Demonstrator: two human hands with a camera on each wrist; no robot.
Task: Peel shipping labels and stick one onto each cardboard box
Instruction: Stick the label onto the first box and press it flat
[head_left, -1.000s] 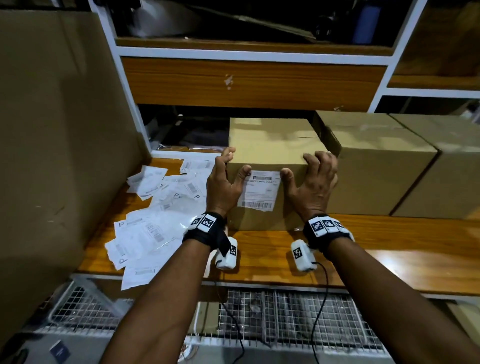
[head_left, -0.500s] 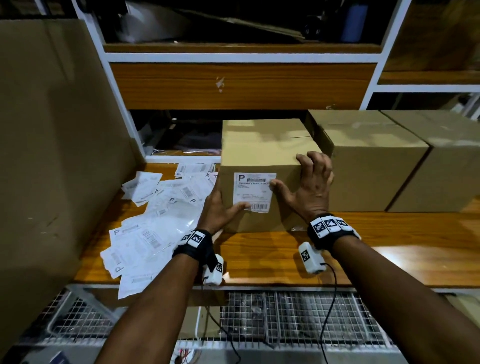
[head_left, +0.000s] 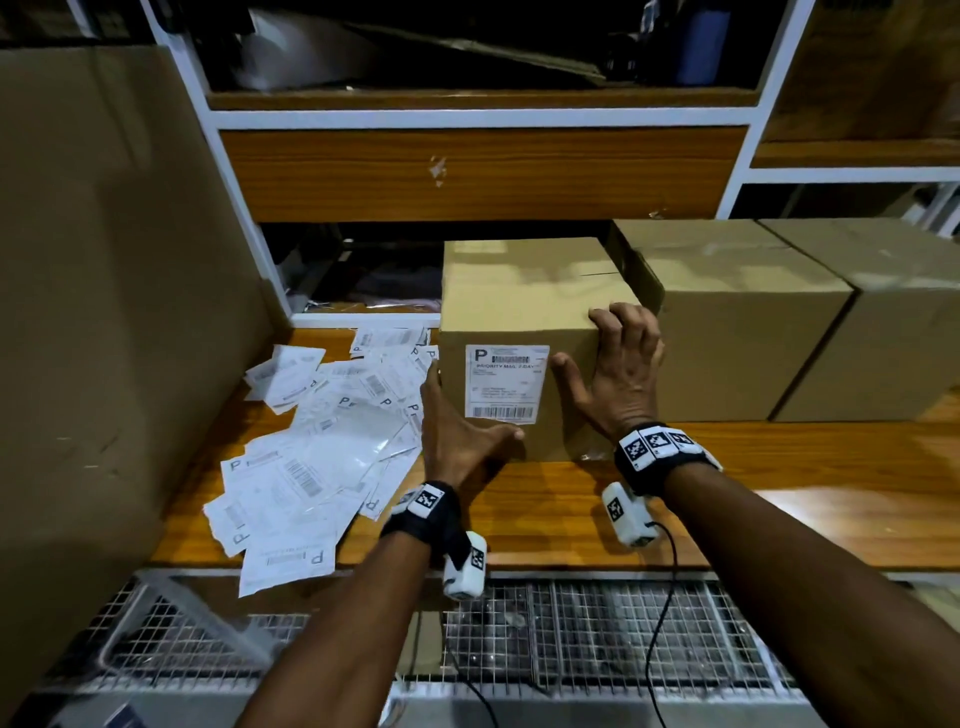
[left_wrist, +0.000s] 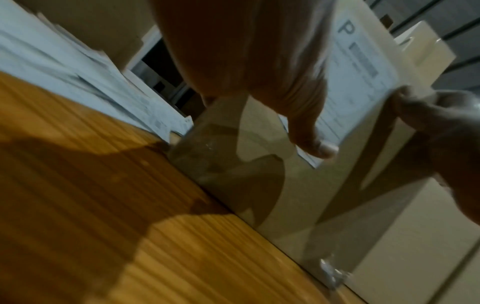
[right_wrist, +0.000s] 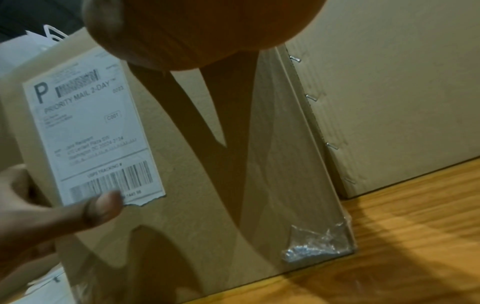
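Cardboard box (head_left: 524, 291): closed, contents hidden; shipping label (head_left: 506, 382) on front.
Left hand (head_left: 457, 436): spread wide, thumb on label's 6 o'clock edge.
Right hand (head_left: 621, 374): grips box's 2 o'clock corner.

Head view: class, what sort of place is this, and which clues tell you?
Probably a parcel packing station in a storeroom: a cardboard box bearing a shipping label sits on a wooden bench, loose labels are piled beside it, and shelving stands above.

Wooden bench top (head_left: 545, 519), wire mesh rack (head_left: 597, 634) below, white shelf frame (head_left: 467, 118) behind
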